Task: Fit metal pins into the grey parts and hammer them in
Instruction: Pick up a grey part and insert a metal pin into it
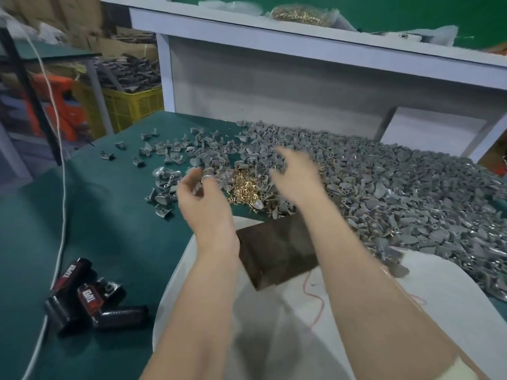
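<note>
A big heap of grey parts (pixel 397 187) covers the right side of the green table (pixel 109 215). A small pile of brass-coloured metal pins (pixel 244 187) lies at the heap's near edge. My left hand (pixel 204 201) hovers just left of the pins, fingers loosely curled, and a small grey part seems to sit at its fingertips. My right hand (pixel 296 176) is blurred above the parts just right of the pins, fingers spread and holding nothing. A dark brown block (pixel 277 253) lies between my forearms. No hammer is in view.
Scattered grey parts (pixel 164 154) lie at the far left of the table. Black devices with red labels (pixel 87 297) and a white cable (pixel 61 215) sit near left. A white cloth (pixel 274 325) lies under the block. A shelf holds a bag of pins (pixel 299 13).
</note>
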`<state>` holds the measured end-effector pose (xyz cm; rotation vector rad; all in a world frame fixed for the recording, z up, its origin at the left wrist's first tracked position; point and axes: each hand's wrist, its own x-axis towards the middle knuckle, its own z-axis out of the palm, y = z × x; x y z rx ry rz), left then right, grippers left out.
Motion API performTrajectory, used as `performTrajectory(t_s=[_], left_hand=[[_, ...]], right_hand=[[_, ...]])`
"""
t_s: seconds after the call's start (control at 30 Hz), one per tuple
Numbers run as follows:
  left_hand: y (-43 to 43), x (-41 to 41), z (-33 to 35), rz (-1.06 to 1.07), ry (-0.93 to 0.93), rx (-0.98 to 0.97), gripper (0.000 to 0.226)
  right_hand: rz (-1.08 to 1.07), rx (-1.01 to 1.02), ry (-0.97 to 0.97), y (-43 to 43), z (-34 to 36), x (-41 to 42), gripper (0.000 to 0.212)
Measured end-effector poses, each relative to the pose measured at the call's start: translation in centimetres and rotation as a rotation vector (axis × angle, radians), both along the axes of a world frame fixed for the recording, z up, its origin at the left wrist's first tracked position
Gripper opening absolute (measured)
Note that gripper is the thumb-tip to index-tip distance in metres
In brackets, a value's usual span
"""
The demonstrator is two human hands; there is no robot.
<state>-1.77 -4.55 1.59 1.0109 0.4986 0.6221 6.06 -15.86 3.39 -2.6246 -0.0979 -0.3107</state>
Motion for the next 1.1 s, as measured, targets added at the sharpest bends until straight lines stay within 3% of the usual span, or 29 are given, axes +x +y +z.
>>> performTrajectory(t_s=[0.07,0.13,0.23,0.4,0.5,0.67,0.77,0.87,0.97,1.03,1.1], left_hand=[[0.6,0.2,-0.2,0.048,0.015,-0.114,0.021],[0.8,0.4,-0.3,0.072,0.029,-0.162,0.022],[0.8,0.6,-0.6,0.068,0.031,-0.203,0.023],[0.6,0.7,-0.6,0.023,0.061,-0.223,0.022],[0.5,0.5,-0.5,-0.009,0.046,-0.190,0.024],[-0.2,0.3,-0.4,-0.182,-0.017,0.039,0.033],[-1.0,-0.1,-0.1,-0.344,-0.043,0.171,0.022],[-1.1,-0.2,-0.1,-0.307,-0.057,0.246,0.016],[-0.8,0.0,-0.4,-0.261,-0.052,0.176,0.021],[-0.5,0.1,-0.4,-0.231,-0.046,0.079,0.026],[-0.2,0.2,-0.5,-0.200,-0.055,-0.015,0.031]], right_hand=[[0.231,-0.004,0.015,3.7,-0.8,0.1,0.034],[0.316,-0.135,0.061,6.9,-2.0,0.7,0.029],[0.309,-0.354,0.093,9.7,-3.3,1.6,0.028],[0.304,-0.353,0.048,10.0,-3.7,2.0,0.020],[0.274,-0.120,0.056,9.2,-2.6,1.7,0.017],[0.337,0.385,0.185,3.8,1.9,-0.5,0.009],[0.444,0.508,0.276,1.3,3.2,-2.3,0.009],[0.479,0.655,0.335,0.5,3.0,-2.9,0.011],[0.417,0.809,0.338,0.7,2.1,-2.4,0.012],[0.314,0.668,0.251,1.3,1.0,-1.5,0.009],[0.230,0.273,0.140,2.3,-0.5,-0.2,0.011]])
